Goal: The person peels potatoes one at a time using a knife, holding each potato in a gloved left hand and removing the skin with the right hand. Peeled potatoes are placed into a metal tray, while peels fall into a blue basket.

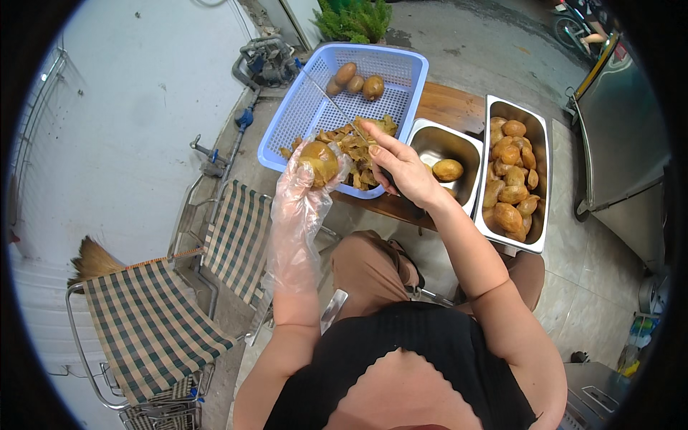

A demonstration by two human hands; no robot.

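Observation:
My left hand (309, 174), in a clear plastic glove, holds a brown round fruit (318, 161) over the near left edge of a blue plastic basket (269, 153). My bare right hand (400, 164) grips the black handle of a knife (338, 109); its thin blade points up and left over the basket. Brown peelings (357, 153) lie heaped in the basket's near part, and several whole brown fruits (373, 87) rest at its far end. Right of my right hand, a small steel pan (475, 156) holds a few yellowish-brown fruits (448, 170), partly hidden by that hand.
A longer steel pan (546, 161) full of brownish fruits (508, 216) stands at the right on a wooden table (446, 105). Checked folding chairs (156, 328) stand at the left by pipes (231, 156). A metal cabinet (623, 129) is at the right, a motorbike (570, 32) beyond.

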